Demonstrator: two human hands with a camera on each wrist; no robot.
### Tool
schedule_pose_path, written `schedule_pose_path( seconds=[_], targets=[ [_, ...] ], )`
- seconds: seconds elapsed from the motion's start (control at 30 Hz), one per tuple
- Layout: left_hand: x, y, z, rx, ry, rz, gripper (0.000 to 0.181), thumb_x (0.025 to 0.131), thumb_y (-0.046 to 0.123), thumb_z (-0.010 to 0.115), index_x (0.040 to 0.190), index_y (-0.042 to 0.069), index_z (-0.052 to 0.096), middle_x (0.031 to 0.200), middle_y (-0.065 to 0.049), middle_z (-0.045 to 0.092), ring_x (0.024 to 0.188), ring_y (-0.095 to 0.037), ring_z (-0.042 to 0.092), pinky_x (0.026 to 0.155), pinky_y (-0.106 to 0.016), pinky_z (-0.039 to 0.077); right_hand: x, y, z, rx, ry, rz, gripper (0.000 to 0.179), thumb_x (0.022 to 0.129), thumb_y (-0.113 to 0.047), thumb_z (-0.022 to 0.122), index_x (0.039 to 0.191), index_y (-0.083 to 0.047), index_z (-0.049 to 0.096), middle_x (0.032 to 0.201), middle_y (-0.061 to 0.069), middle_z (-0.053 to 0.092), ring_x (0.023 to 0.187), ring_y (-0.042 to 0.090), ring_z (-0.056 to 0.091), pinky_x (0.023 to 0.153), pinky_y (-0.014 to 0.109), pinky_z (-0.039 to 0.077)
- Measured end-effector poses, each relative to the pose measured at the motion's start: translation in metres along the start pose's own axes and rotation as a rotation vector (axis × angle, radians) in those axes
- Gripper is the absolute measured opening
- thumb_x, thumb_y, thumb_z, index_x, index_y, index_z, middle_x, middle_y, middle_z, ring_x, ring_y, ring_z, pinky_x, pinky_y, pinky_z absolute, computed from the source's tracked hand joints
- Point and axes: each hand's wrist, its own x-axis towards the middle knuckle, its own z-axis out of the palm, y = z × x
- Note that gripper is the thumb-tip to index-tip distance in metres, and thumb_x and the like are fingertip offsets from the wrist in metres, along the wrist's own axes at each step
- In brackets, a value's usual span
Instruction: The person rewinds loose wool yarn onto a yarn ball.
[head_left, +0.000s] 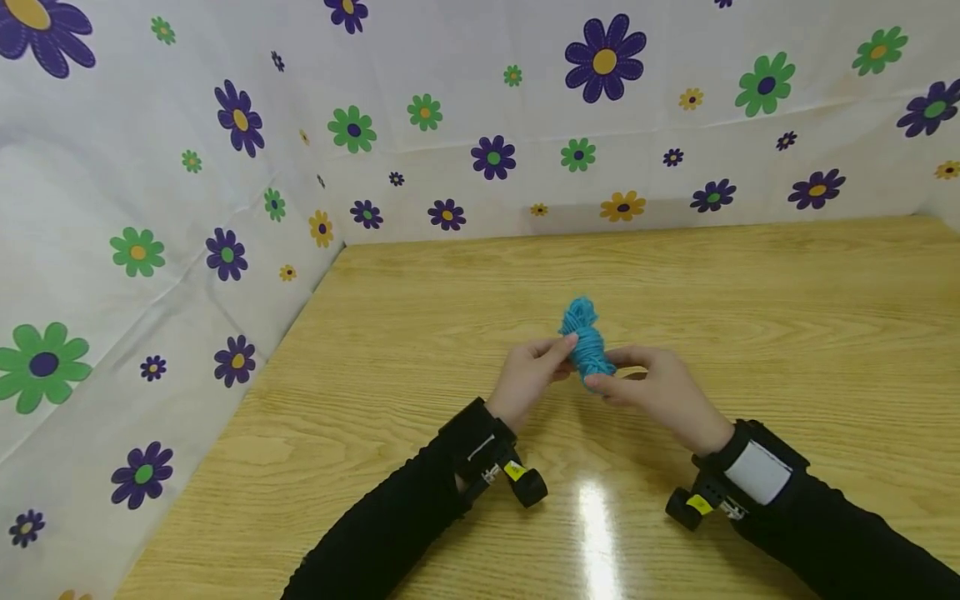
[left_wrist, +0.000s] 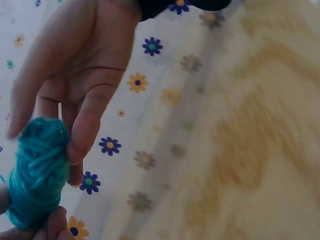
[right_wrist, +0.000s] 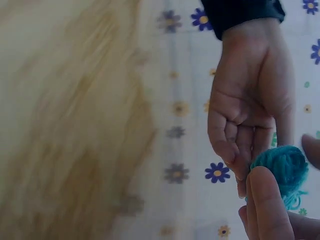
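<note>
A small bundle of turquoise yarn [head_left: 589, 346], wound tightly round its middle with a looped end at the top, is held above the wooden table [head_left: 420, 308]. My left hand [head_left: 528, 372] grips its middle from the left, thumb on the near side. From the right, my right hand [head_left: 663, 388] holds the lower end between thumb and fingers. In the left wrist view the yarn [left_wrist: 37, 172] hides part of the right hand's [left_wrist: 82, 65] fingers. The right wrist view shows the yarn [right_wrist: 284, 170] between the left hand [right_wrist: 252, 85] and right-hand fingers [right_wrist: 270, 205].
White cloth [head_left: 450, 92] printed with flowers hangs behind the table and along its left side. Black wrist straps with small cameras [head_left: 529, 488] stick out below both wrists. A bright light reflection lies on the near part of the table.
</note>
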Motion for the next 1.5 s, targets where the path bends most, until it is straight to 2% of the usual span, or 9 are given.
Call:
schedule_pose_path(
  seconds=[0.1,0.37,0.5,0.67,0.8,0.97,1.13,1.3,1.5],
  targets=[
    [0.005,-0.007,0.002,0.065,-0.017,-0.016,0.037,0.098,0.025,0.048,0.111,-0.005,0.062,0.101,-0.013,0.064,0.090,-0.020,0.058,0.088,-0.039,0.046,0.007,0.006,0.002,-0.051,0.001,0.028,0.046,0.088,-0.022,0.063,0.118,0.012,0.054,0.108,0.026,0.061,0.083,0.027,0.066,0.071,0.036,0.055],
    [0.016,-0.006,0.003,0.119,-0.151,-0.134,0.037,0.100,0.023,0.042,0.129,0.002,0.051,0.124,-0.012,0.055,0.112,-0.022,0.048,0.093,-0.040,0.039,0.025,0.011,-0.002,-0.014,-0.007,0.106,0.043,0.093,-0.018,0.056,0.118,0.016,0.052,0.104,0.028,0.062,0.079,0.026,0.067,0.069,0.031,0.055],
    [0.025,-0.007,0.006,0.223,-0.157,-0.184,0.043,0.101,0.028,0.039,0.136,0.004,0.043,0.137,-0.012,0.045,0.125,-0.024,0.039,0.102,-0.042,0.031,0.033,0.013,-0.002,-0.046,-0.009,0.119,0.035,0.092,-0.014,0.055,0.110,0.017,0.057,0.093,0.024,0.065,0.071,0.022,0.067,0.062,0.029,0.056],
    [0.028,-0.003,0.009,0.519,-0.111,-0.243,0.048,0.100,0.036,0.036,0.139,0.009,0.040,0.143,-0.012,0.036,0.131,-0.029,0.027,0.106,-0.046,0.023,0.037,0.013,-0.001,-0.109,-0.010,0.136,0.028,0.091,-0.013,0.056,0.094,0.014,0.063,0.077,0.016,0.067,0.063,0.019,0.066,0.057,0.027,0.056],
    [0.027,-0.003,0.006,0.796,-0.099,-0.264,0.049,0.098,0.044,0.033,0.140,0.020,0.041,0.135,-0.009,0.033,0.122,-0.030,0.026,0.097,-0.050,0.022,0.038,0.014,-0.001,-0.138,-0.038,0.177,0.027,0.092,-0.013,0.056,0.091,0.012,0.064,0.075,0.013,0.067,0.063,0.017,0.065,0.056,0.026,0.055],
    [0.026,-0.002,0.002,0.972,-0.148,-0.229,0.047,0.099,0.045,0.030,0.142,0.026,0.036,0.128,-0.008,0.032,0.112,-0.028,0.026,0.087,-0.046,0.022,0.039,0.017,0.000,-0.169,-0.088,0.204,0.025,0.092,-0.013,0.055,0.086,0.009,0.064,0.073,0.010,0.066,0.064,0.018,0.065,0.058,0.028,0.056],
    [0.026,-0.005,-0.004,1.022,-0.162,-0.218,0.054,0.097,0.049,0.031,0.144,0.023,0.032,0.138,-0.011,0.026,0.120,-0.030,0.022,0.088,-0.047,0.022,0.040,0.017,0.002,-0.169,-0.099,0.223,0.026,0.093,-0.015,0.055,0.094,0.010,0.063,0.075,0.011,0.066,0.065,0.019,0.065,0.059,0.030,0.056],
    [0.028,-0.008,-0.010,0.996,-0.154,-0.219,0.059,0.096,0.050,0.035,0.144,0.016,0.032,0.147,-0.012,0.020,0.130,-0.033,0.015,0.095,-0.052,0.020,0.041,0.015,0.003,-0.171,-0.120,0.264,0.038,0.093,-0.021,0.055,0.110,0.013,0.058,0.077,0.014,0.063,0.063,0.018,0.064,0.057,0.030,0.056],
    [0.027,-0.008,-0.020,0.956,-0.178,-0.238,0.060,0.096,0.046,0.038,0.144,0.012,0.030,0.150,-0.013,0.018,0.133,-0.035,0.011,0.098,-0.054,0.016,0.040,0.016,-0.005,-0.176,-0.144,0.286,0.052,0.094,-0.030,0.053,0.116,0.018,0.049,0.077,0.015,0.062,0.063,0.020,0.066,0.056,0.031,0.056]
  ],
)
